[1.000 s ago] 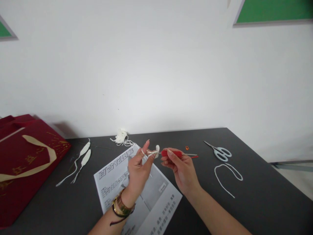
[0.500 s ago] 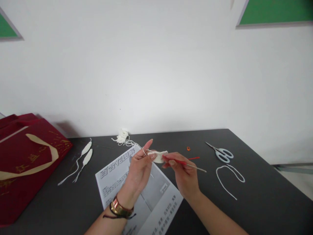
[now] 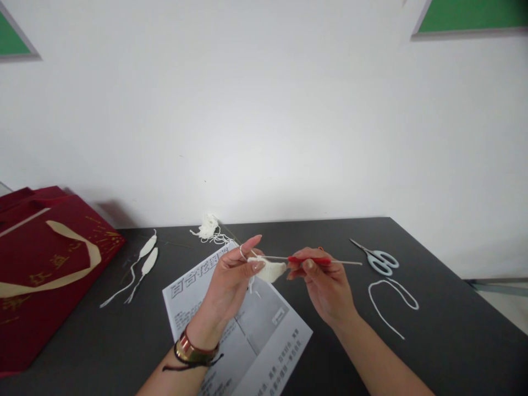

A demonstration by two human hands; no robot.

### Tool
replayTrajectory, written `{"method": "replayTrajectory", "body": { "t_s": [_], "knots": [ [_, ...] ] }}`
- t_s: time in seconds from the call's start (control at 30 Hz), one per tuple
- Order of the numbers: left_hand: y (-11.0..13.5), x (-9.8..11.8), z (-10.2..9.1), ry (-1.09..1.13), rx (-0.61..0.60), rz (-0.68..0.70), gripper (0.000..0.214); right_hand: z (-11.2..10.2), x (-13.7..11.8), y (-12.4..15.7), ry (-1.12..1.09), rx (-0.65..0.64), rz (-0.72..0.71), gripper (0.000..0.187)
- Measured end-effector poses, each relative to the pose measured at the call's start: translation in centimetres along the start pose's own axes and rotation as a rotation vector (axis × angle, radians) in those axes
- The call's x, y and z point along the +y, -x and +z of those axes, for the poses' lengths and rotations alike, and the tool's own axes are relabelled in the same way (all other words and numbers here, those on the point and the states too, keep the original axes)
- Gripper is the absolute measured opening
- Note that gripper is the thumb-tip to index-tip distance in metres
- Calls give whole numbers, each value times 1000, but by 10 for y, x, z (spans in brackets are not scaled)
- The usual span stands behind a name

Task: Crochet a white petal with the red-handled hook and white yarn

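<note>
Between thumb and fingers, my left hand (image 3: 235, 272) pinches a small white crochet piece (image 3: 271, 270), with white yarn looped round a raised finger. The yarn runs back to a loose white tangle (image 3: 207, 226) near the wall. My right hand (image 3: 325, 283) grips a crochet hook (image 3: 307, 259) by its red handle. The hook's metal shaft points left, its tip at the top edge of the piece by my left fingers. A short yarn tail hangs under the piece. Both hands are above a printed sheet (image 3: 264, 324) on the black table.
On the left lie two white crocheted pieces (image 3: 149, 260) with yarn tails, beside a dark red gift bag (image 3: 61, 275). To the right are light-blue-handled scissors (image 3: 379, 261) and a loose white yarn strand (image 3: 373, 305). A white wall rises behind the table (image 3: 437, 319).
My right hand has moved right, away from my left hand, and the hook is now nearly level. More of the crochet piece shows. The small orange item is now mostly hidden behind my right hand.
</note>
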State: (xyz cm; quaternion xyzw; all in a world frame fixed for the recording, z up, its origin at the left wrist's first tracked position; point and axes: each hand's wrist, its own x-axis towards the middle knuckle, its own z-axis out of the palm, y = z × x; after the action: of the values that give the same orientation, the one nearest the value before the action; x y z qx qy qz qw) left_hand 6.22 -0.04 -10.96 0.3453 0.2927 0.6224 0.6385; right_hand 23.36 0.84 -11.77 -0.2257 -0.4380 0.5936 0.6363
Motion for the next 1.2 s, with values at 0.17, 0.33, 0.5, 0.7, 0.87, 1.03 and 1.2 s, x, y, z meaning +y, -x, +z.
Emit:
{"method": "replayTrajectory", "body": {
  "t_s": [0.17,0.33,0.5,0.7,0.87,1.03,1.2],
  "knots": [
    [2,5,-1,6,-27,-49,37,-4,-6,-2,63,-101,-49,8],
    [5,11,-1,-13,-71,-93,39,-9,-13,-5,137,-219,-107,11],
    [6,14,0,-48,-120,-89,40,-13,-15,-5,159,-281,-147,13],
    [6,13,0,-84,-129,-45,43,-14,-17,-4,173,-299,-160,14],
    [7,14,-5,-40,-181,-100,44,-16,-22,-5,206,-352,-166,14],
    [8,16,-6,-12,-230,-145,44,-16,-26,-5,226,-371,-171,14],
    [8,18,-5,-21,-227,-150,44,-13,-36,-3,352,-384,-223,15]
  ]
}}
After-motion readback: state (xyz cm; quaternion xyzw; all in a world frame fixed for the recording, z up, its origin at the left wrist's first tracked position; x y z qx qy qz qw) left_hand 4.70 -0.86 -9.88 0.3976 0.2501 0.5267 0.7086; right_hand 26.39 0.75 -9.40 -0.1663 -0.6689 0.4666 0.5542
